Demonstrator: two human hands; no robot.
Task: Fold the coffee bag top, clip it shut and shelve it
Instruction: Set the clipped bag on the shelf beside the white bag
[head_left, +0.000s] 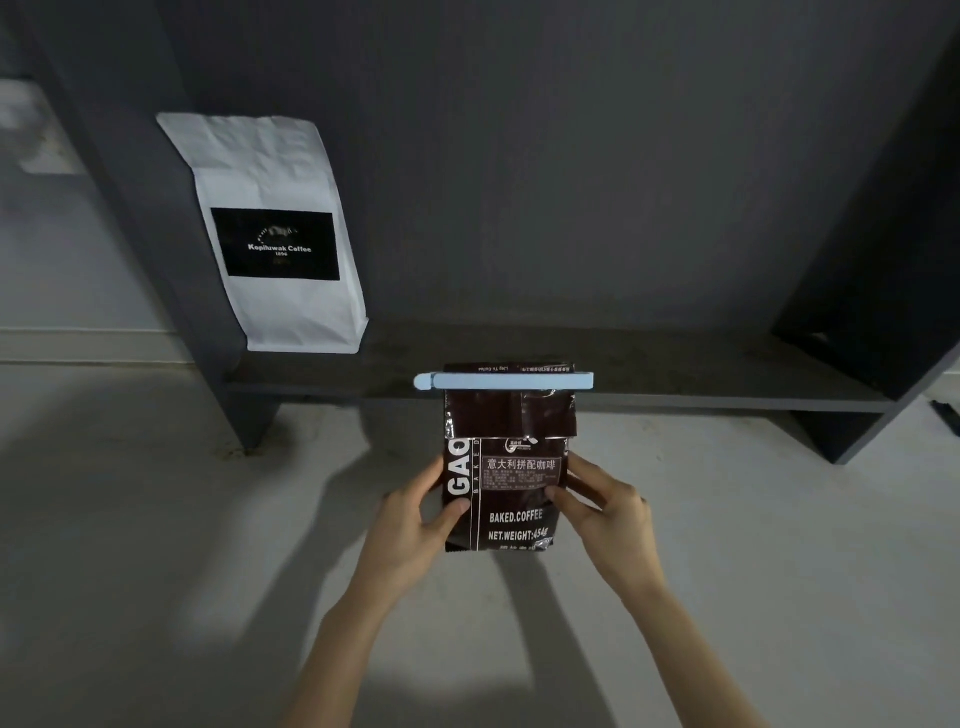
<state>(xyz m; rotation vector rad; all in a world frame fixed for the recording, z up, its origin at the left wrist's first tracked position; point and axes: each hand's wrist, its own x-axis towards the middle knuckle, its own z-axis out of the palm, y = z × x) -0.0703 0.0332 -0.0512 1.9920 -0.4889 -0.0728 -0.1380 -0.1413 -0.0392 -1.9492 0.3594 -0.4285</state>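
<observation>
I hold a dark brown coffee bag (511, 499) upright in the air in front of a low dark shelf (649, 374). Its top is folded over, and a pale blue clip (504, 381) is clamped across the fold. My left hand (415, 519) grips the bag's left side with the thumb on the front. My right hand (608, 506) grips the right side in the same way. The bag's top edge overlaps the shelf's front edge in the head view.
A white paper coffee bag (275, 234) with a black label stands at the shelf's left end against the dark back wall. Dark side panels (883, 260) close the shelf in at left and right. A light floor (156, 519) lies below.
</observation>
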